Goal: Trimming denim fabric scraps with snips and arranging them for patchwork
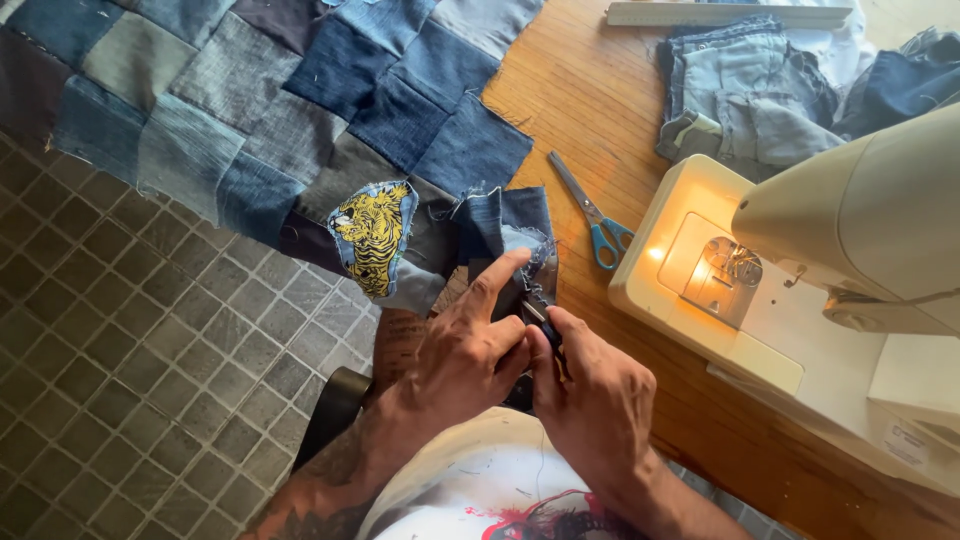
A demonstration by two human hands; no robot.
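We are looking down at both hands meeting at the near edge of the wooden table [590, 90]. The left hand [462, 362] is pressing on the folded corner of the denim patchwork [300, 110], index finger stretched out along the fabric while the other fingers are curling around the fold from below. The right hand [592, 398] is sitting just beside it, touching it, and its thumb and fingers are pinched together on a small dark tool [540, 318] with a metal tip, too hidden for us to tell what kind it is. That tip is meeting the frayed blue edge of the patch [515, 235] right between the two hands.

The patchwork itself is spreading away to the upper left, half on the table and half hanging over the grey tiled floor [130, 380]. A yellow tiger patch [372, 235] is sitting on it just left of the hands.

A pair of blue-handled scissors [595, 220] is lying on the table near the worked corner, blades apart. To the right a cream sewing machine [800, 270] is glowing with its lamp on. Behind it, a heap of denim pieces [750, 95] is lying beside a long ruler [725, 14] at the far edge.
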